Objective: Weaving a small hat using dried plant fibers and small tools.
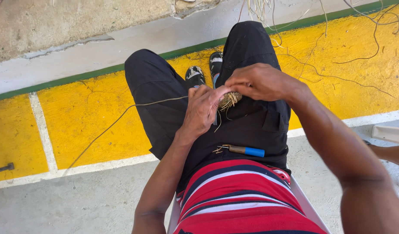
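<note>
I sit with black trousers over my knees, and both hands meet above my lap. My left hand and my right hand pinch a small bundle of straw-coloured woven fibre between their fingertips. A long thin strand trails from the bundle to the left, down across my left thigh to the floor. A small tool with a brown shaft and blue handle lies on my lap near my striped red shirt, close to loose fibre bits.
The floor under my feet is painted yellow with white lines and a green edge. More loose strands lie on the yellow floor at the upper right. Another person's arm shows at the right edge, beside a white seat corner.
</note>
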